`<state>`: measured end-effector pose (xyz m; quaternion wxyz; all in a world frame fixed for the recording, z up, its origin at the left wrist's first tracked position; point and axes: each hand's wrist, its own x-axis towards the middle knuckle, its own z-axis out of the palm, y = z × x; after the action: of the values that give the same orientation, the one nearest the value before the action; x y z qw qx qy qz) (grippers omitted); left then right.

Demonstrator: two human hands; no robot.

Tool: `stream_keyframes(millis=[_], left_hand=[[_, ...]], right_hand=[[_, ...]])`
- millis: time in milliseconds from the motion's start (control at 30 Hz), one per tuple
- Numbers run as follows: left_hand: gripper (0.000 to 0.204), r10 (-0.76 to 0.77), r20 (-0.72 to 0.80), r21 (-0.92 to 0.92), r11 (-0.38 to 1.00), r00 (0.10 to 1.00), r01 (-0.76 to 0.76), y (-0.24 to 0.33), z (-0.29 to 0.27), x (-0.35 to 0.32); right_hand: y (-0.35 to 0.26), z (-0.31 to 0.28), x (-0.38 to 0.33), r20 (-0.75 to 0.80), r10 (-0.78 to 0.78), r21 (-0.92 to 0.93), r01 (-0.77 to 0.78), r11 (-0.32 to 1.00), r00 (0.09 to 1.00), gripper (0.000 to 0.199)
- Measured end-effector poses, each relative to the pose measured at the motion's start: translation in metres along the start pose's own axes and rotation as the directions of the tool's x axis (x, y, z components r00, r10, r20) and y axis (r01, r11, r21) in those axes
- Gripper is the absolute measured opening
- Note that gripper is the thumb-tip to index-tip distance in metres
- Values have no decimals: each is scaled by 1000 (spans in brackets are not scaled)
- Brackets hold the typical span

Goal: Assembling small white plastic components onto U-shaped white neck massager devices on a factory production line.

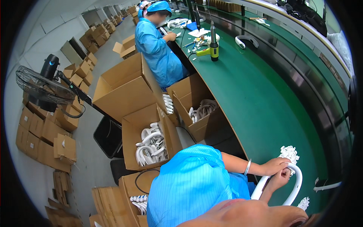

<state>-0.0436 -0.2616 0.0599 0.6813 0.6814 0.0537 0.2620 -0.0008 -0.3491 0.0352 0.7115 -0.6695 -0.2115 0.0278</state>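
White plastic, by its look, is arching around the person's hands: a U-shaped band (pixel 299 179) is looping beside and below the left hand (pixel 275 166), which is lying over its upper stretch with fingers bent. Between the band's two arms, the right hand (pixel 280 179) is coming up to meet it. Both are curling rather than spreading, but I cannot tell what their fingertips are gripping (knuckles are hiding it). Perhaps they are meeting there so one is bracing the band for the other.

Just beyond, a heap of small white pieces (pixel 289 152) is sitting near the fingers, and a second heap (pixel 303 203) is lying past the band's lower side, presumably for easy reach. Farther along the green table (pixel 249 102), a yellow-green tool (pixel 214 51) is standing upright, likely to keep its tip clear. Behind, an open carton (pixel 172 132) is holding more white bands, probably as handy stock.
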Motion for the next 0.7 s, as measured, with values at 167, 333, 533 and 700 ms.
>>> stream_keyframes(millis=[167,333,533,700], left_hand=[[34,-143,105,-153,975,984,159,-2,-5,1],[35,-269,102,-197,938,958,284,-8,-14,9],[38,-77,2,226,971,997,74,-17,-18,18],[37,-103,14,230,968,995,97,-3,-15,15]], right_hand=[[10,0,3,-12,-28,-103,26,994,1000,27],[7,7,12,78,16,-111,-8,994,997,14],[-2,-6,22,206,52,-36,-46,998,977,6],[-5,-9,24,201,9,-11,-7,1000,980,6]])
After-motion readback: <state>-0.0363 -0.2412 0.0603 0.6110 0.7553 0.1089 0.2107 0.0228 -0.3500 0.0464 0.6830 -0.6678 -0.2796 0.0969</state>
